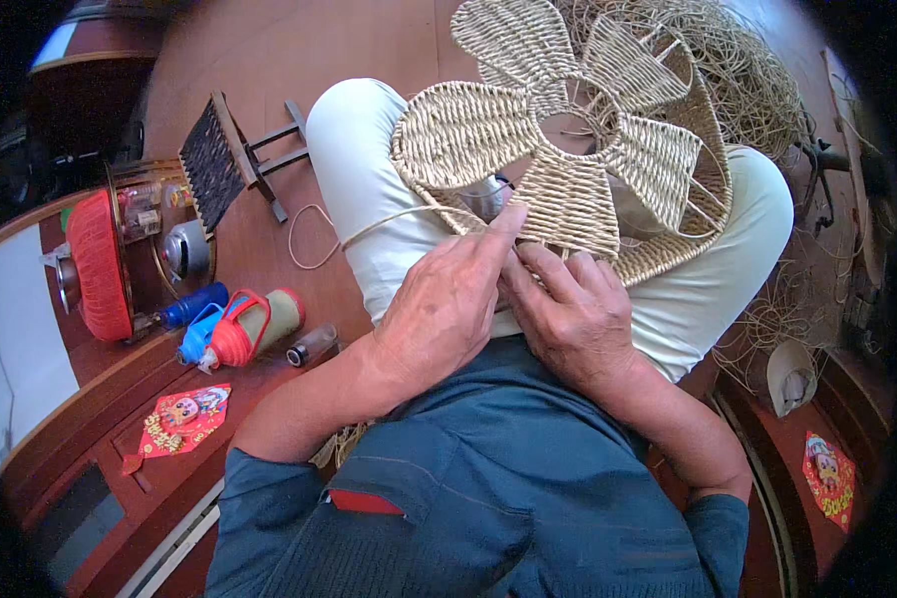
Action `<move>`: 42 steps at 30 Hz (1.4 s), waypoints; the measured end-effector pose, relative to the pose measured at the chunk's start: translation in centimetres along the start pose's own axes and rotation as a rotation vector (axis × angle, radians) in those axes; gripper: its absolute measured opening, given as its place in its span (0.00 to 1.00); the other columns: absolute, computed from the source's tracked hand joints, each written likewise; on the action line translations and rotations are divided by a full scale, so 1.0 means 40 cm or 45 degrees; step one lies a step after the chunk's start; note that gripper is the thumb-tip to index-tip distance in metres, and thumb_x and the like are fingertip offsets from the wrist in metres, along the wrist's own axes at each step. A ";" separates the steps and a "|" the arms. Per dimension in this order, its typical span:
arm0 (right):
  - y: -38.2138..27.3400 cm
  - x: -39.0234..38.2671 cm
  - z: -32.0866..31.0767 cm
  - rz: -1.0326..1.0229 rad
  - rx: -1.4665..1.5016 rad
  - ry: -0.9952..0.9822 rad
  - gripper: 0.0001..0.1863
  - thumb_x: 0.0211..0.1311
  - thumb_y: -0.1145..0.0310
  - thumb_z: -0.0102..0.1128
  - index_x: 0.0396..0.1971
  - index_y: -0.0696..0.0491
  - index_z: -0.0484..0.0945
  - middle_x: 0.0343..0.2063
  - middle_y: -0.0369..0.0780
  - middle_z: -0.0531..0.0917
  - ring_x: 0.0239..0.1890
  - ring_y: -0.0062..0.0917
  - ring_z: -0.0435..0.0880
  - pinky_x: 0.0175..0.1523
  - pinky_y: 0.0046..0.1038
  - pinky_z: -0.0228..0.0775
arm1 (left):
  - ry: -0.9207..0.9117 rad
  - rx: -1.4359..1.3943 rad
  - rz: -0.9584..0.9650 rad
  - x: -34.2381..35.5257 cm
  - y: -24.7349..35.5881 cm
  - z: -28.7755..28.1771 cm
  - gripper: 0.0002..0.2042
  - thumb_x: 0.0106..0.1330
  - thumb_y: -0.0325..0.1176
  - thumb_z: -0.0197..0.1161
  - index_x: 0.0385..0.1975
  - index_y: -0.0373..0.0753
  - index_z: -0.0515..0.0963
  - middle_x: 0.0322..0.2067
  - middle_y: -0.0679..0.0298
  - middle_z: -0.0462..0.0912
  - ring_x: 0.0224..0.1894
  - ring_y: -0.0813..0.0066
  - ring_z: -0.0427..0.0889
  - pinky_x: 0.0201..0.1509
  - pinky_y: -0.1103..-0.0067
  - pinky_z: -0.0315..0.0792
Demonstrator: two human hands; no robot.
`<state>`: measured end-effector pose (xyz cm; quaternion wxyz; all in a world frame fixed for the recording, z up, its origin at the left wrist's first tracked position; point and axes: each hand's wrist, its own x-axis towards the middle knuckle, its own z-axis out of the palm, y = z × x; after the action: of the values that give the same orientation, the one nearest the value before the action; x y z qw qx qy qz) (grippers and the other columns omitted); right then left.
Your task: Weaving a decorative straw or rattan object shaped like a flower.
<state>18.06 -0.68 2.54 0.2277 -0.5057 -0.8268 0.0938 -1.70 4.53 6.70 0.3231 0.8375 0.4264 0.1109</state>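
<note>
A woven straw basket (668, 261) with flower-like petals around a round hole rests across my lap. My left hand (444, 294) is closed at its near edge, the index finger stretched along the side of the near petal (568, 204). Close beside it, my right hand (578, 314) has its fingers curled in under that petal's lower end; the fingertips are partly hidden, and I cannot make out what they pinch. A straw cord (384, 225) runs over my left thigh to the basket edge by my left hand and loops down at the left.
A large heap of loose straw cord (738, 70) lies beyond the basket to the right. On the left are a small stool (214, 159), a red thermos (234, 339), a blue bottle (194, 305), a glass jar (314, 344) and a red mesh cover (98, 264).
</note>
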 end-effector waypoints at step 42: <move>0.206 -0.108 -0.232 0.981 1.701 0.007 0.15 0.81 0.56 0.61 0.43 0.54 0.84 0.37 0.39 0.88 0.31 0.25 0.83 0.38 0.27 0.77 | 0.407 -1.049 -0.345 -0.064 -0.058 -0.163 0.22 0.88 0.40 0.48 0.67 0.28 0.74 0.24 0.72 0.69 0.25 0.80 0.75 0.39 0.78 0.74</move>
<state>30.64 -1.31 6.30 0.4380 -0.5134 -0.3597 0.6443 -7.76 6.43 10.45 0.5709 0.5482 0.4970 0.3556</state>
